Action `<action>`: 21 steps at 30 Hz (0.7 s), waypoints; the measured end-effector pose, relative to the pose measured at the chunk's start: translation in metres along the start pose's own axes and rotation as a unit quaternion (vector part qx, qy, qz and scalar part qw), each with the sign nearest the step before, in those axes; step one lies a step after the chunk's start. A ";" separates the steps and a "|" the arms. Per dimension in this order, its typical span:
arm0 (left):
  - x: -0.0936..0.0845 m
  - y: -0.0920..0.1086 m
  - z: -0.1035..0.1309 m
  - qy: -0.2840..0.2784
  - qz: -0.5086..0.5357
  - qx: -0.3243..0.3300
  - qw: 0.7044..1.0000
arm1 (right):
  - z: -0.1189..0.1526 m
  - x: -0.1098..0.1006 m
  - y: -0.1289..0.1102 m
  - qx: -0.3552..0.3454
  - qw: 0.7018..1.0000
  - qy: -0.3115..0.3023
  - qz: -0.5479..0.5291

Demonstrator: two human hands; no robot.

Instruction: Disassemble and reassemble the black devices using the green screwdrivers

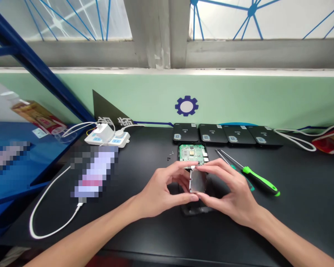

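Between both hands is a small silvery metal plate, tilted up, with pin-like posts along its left edge. My left hand grips its left side with thumb below and fingers above. On the right side, my right hand pinches the same plate at its top and bottom edges. Just beyond the fingers lies a green circuit board in an open black case. Under the hands is a black cover, partly hidden by them.
Several closed black boxes line the wall. A green-and-black screwdriver and another thin tool lie at the right. Tiny screws sit left of the board. A power strip, white cable and blurred phone are at left.
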State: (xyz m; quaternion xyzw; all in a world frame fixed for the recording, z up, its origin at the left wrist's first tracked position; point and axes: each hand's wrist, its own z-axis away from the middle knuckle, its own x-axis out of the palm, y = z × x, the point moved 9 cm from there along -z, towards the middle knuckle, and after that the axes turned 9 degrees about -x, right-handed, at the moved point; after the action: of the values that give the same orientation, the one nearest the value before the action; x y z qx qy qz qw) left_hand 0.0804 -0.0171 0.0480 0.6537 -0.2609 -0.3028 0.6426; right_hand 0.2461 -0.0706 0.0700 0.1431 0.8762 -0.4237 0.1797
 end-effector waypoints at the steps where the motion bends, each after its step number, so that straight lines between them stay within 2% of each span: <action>1: 0.000 0.001 0.000 -0.002 0.014 0.000 1.000 | 0.000 -0.001 0.002 0.013 1.000 0.006 -0.016; 3: -0.003 0.002 0.000 0.003 0.038 0.001 0.999 | 0.001 -0.002 0.007 0.049 0.997 0.015 -0.063; 6: -0.014 0.000 -0.001 0.048 0.011 -0.011 0.999 | 0.004 0.000 0.017 0.108 0.979 0.024 -0.172; 10: -0.023 -0.007 -0.001 0.092 -0.083 -0.046 0.991 | 0.007 0.009 0.026 0.177 0.925 0.026 -0.335; 13: -0.026 -0.004 0.000 0.115 -0.063 -0.026 0.991 | 0.009 0.018 0.026 0.224 0.873 0.018 -0.432; 17: -0.022 0.000 -0.001 0.087 0.011 -0.003 0.996 | 0.010 0.031 0.020 0.267 0.795 -0.007 -0.544; 21: -0.020 0.006 -0.001 0.060 -0.006 0.025 0.998 | 0.010 0.037 0.017 0.274 0.755 -0.019 -0.595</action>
State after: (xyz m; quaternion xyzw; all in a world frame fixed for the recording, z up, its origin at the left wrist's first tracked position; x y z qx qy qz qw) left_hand 0.0683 -0.0019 0.0551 0.6881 -0.2256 -0.2600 0.6388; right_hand 0.2215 -0.0650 0.0361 -0.3717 0.6274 -0.6699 -0.1391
